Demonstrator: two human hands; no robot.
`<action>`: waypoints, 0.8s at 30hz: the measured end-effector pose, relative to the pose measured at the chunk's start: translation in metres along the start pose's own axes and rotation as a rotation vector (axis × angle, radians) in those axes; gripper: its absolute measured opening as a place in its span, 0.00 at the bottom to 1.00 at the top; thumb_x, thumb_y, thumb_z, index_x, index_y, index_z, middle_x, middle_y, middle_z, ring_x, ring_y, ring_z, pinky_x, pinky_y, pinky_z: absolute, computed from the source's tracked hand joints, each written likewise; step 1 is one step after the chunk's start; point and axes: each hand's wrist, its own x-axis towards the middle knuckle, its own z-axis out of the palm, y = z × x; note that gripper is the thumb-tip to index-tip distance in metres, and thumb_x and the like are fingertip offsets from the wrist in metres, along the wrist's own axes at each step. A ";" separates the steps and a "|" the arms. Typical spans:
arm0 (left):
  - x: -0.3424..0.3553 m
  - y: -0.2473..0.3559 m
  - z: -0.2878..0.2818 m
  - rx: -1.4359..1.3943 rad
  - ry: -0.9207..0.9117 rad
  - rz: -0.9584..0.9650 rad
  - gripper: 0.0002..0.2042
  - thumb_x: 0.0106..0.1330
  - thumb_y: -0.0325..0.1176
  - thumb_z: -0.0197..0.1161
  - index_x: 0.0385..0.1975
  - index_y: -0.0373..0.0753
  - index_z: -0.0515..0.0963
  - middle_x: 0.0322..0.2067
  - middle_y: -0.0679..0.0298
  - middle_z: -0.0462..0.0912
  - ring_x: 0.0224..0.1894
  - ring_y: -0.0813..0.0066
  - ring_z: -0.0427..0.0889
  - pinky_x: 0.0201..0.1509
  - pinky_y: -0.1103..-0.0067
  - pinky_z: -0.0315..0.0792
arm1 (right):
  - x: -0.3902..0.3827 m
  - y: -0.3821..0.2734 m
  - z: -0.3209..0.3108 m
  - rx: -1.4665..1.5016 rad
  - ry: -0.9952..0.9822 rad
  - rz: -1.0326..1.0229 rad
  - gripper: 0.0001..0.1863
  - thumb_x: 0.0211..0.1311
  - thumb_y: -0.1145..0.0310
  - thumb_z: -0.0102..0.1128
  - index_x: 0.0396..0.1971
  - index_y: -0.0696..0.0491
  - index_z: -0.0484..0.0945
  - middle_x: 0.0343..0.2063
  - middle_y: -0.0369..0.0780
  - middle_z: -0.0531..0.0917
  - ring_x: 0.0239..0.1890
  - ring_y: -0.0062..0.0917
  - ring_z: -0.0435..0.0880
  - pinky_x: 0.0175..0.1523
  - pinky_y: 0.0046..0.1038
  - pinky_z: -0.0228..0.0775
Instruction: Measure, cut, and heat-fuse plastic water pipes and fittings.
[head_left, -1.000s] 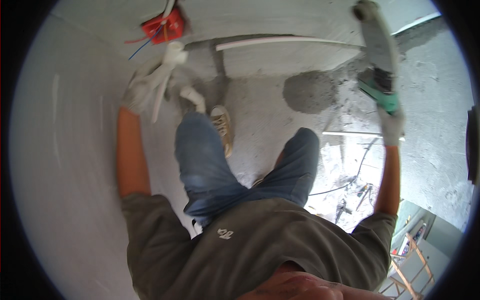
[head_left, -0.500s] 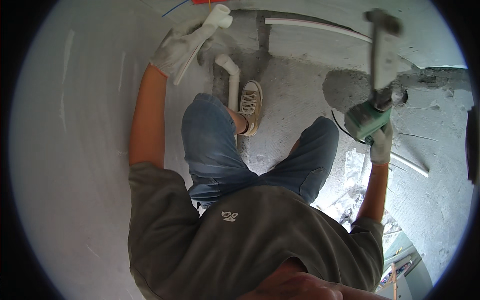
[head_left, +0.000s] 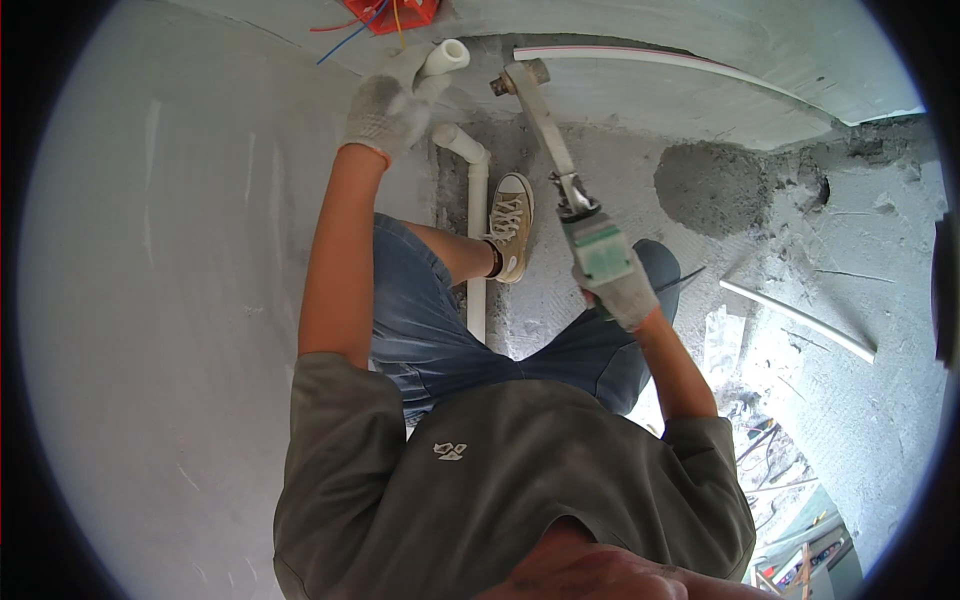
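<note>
My left hand (head_left: 382,112), in a pale work glove, is closed around a white plastic pipe fitting (head_left: 450,56). The fitting's round open end shows beyond the fingers; the rest lies hidden in the glove. In my gloved right hand (head_left: 630,292) is a green pipe welding iron (head_left: 603,250), gripped by its body. Its flat metal heating plate (head_left: 542,118) points away from me, with a stubby heating socket (head_left: 520,76) across the tip. A gap separates this socket from the fitting, which is to its left.
A bent white pipe (head_left: 478,210) runs along the floor beside my shoe (head_left: 511,228). Another white pipe (head_left: 660,60) lies along the far wall, below a red box (head_left: 402,12) with loose wires. To the right are a short pipe (head_left: 800,322) and a dark patched area (head_left: 708,188).
The welding iron has swung left across in my right hand, close to the fitting. My left hand has shifted slightly right, and the fitting's open end now faces more toward me.
</note>
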 end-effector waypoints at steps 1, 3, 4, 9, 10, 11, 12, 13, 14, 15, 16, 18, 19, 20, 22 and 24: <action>-0.002 0.009 0.002 -0.024 0.027 -0.020 0.16 0.64 0.40 0.60 0.48 0.40 0.76 0.44 0.52 0.80 0.44 0.51 0.79 0.48 0.65 0.73 | 0.005 0.000 0.007 -0.058 -0.020 0.101 0.08 0.59 0.68 0.59 0.30 0.59 0.77 0.17 0.35 0.78 0.16 0.16 0.76 0.21 0.22 0.69; -0.009 0.012 0.003 -0.043 0.055 -0.041 0.16 0.64 0.39 0.59 0.47 0.39 0.75 0.43 0.50 0.80 0.42 0.49 0.79 0.46 0.63 0.74 | 0.015 0.006 0.020 -0.047 -0.002 0.123 0.09 0.58 0.67 0.60 0.28 0.59 0.77 0.16 0.35 0.78 0.16 0.17 0.76 0.20 0.22 0.68; -0.014 0.008 0.005 -0.107 0.079 -0.077 0.16 0.65 0.39 0.58 0.49 0.38 0.75 0.39 0.51 0.80 0.37 0.52 0.81 0.42 0.64 0.74 | 0.020 0.010 0.025 -0.035 0.021 0.148 0.11 0.58 0.66 0.60 0.27 0.59 0.77 0.14 0.35 0.77 0.15 0.17 0.75 0.19 0.22 0.67; -0.024 0.023 -0.011 -0.480 -0.041 -0.473 0.17 0.67 0.39 0.55 0.52 0.38 0.73 0.29 0.57 0.80 0.22 0.67 0.81 0.29 0.71 0.74 | 0.045 0.003 0.047 0.072 -0.002 0.205 0.13 0.56 0.63 0.59 0.27 0.60 0.77 0.13 0.36 0.75 0.12 0.18 0.73 0.17 0.23 0.66; -0.022 0.026 -0.011 -0.550 -0.027 -0.483 0.17 0.68 0.39 0.55 0.53 0.38 0.73 0.28 0.58 0.79 0.20 0.72 0.79 0.26 0.73 0.73 | 0.049 0.003 0.049 0.099 -0.006 0.204 0.13 0.55 0.64 0.59 0.27 0.61 0.77 0.14 0.36 0.76 0.12 0.18 0.73 0.18 0.23 0.66; -0.020 0.030 -0.011 -0.621 -0.014 -0.493 0.18 0.68 0.40 0.55 0.54 0.39 0.72 0.28 0.60 0.79 0.19 0.76 0.78 0.24 0.76 0.72 | 0.053 0.003 0.051 0.127 -0.009 0.204 0.12 0.54 0.65 0.58 0.27 0.61 0.77 0.14 0.36 0.76 0.12 0.17 0.72 0.18 0.24 0.66; -0.020 0.031 -0.013 -0.618 -0.013 -0.495 0.18 0.68 0.40 0.55 0.54 0.39 0.72 0.28 0.60 0.79 0.19 0.76 0.78 0.24 0.76 0.72 | 0.055 -0.004 0.055 0.128 -0.012 0.204 0.12 0.54 0.65 0.58 0.27 0.61 0.77 0.14 0.36 0.76 0.12 0.17 0.72 0.18 0.24 0.66; -0.020 0.033 -0.013 -0.563 -0.056 -0.507 0.19 0.68 0.41 0.55 0.54 0.39 0.72 0.28 0.60 0.79 0.18 0.76 0.78 0.24 0.75 0.72 | 0.054 -0.015 0.058 0.104 -0.012 0.202 0.12 0.54 0.65 0.58 0.27 0.61 0.77 0.14 0.36 0.76 0.12 0.17 0.72 0.19 0.24 0.67; -0.020 0.034 -0.013 -0.508 -0.099 -0.518 0.19 0.68 0.42 0.55 0.55 0.39 0.72 0.28 0.60 0.79 0.18 0.76 0.78 0.25 0.75 0.72 | 0.054 -0.022 0.060 0.081 -0.011 0.200 0.12 0.54 0.65 0.58 0.27 0.61 0.76 0.15 0.37 0.76 0.13 0.17 0.72 0.20 0.25 0.67; -0.020 0.031 -0.011 -0.509 -0.100 -0.519 0.19 0.68 0.42 0.55 0.55 0.39 0.72 0.28 0.60 0.79 0.18 0.76 0.78 0.25 0.75 0.72 | 0.056 -0.026 0.063 0.081 -0.011 0.201 0.12 0.54 0.65 0.58 0.27 0.61 0.76 0.15 0.37 0.76 0.13 0.17 0.72 0.20 0.25 0.67; -0.019 0.025 -0.008 -0.483 -0.108 -0.496 0.20 0.67 0.42 0.56 0.55 0.39 0.72 0.30 0.59 0.80 0.21 0.73 0.79 0.28 0.74 0.73 | 0.059 -0.029 0.065 0.083 0.001 0.202 0.12 0.54 0.66 0.58 0.27 0.61 0.76 0.15 0.36 0.76 0.13 0.18 0.73 0.20 0.25 0.67; -0.017 0.008 0.001 -0.456 -0.113 -0.477 0.20 0.67 0.43 0.57 0.55 0.39 0.73 0.32 0.58 0.81 0.24 0.71 0.81 0.32 0.73 0.74 | 0.066 -0.029 0.068 0.084 0.008 0.203 0.12 0.54 0.66 0.58 0.28 0.61 0.76 0.15 0.36 0.76 0.14 0.18 0.74 0.21 0.25 0.68; -0.016 0.000 0.006 -0.364 -0.081 -0.429 0.20 0.66 0.44 0.58 0.54 0.40 0.74 0.35 0.57 0.82 0.28 0.68 0.82 0.36 0.72 0.74 | 0.070 -0.028 0.069 0.071 0.009 0.198 0.11 0.54 0.67 0.58 0.28 0.61 0.76 0.15 0.36 0.76 0.14 0.18 0.74 0.20 0.25 0.68; -0.016 -0.008 0.009 -0.271 -0.049 -0.381 0.20 0.65 0.45 0.59 0.53 0.41 0.74 0.37 0.56 0.83 0.33 0.64 0.82 0.41 0.70 0.75 | 0.072 -0.026 0.072 0.059 0.010 0.193 0.10 0.54 0.68 0.57 0.28 0.61 0.76 0.15 0.36 0.76 0.14 0.18 0.75 0.20 0.25 0.68; -0.012 -0.009 0.013 -0.236 -0.046 -0.303 0.20 0.65 0.46 0.59 0.53 0.42 0.75 0.39 0.55 0.83 0.36 0.62 0.82 0.44 0.70 0.74 | 0.075 -0.021 0.074 0.127 0.035 0.198 0.09 0.54 0.68 0.57 0.28 0.60 0.76 0.15 0.36 0.76 0.14 0.18 0.75 0.20 0.25 0.69; -0.009 -0.009 0.014 -0.197 -0.041 -0.227 0.20 0.65 0.46 0.59 0.52 0.43 0.75 0.41 0.55 0.83 0.40 0.60 0.82 0.47 0.69 0.73 | 0.077 -0.021 0.076 0.197 0.055 0.202 0.09 0.54 0.69 0.58 0.29 0.60 0.77 0.15 0.36 0.76 0.15 0.18 0.76 0.19 0.24 0.69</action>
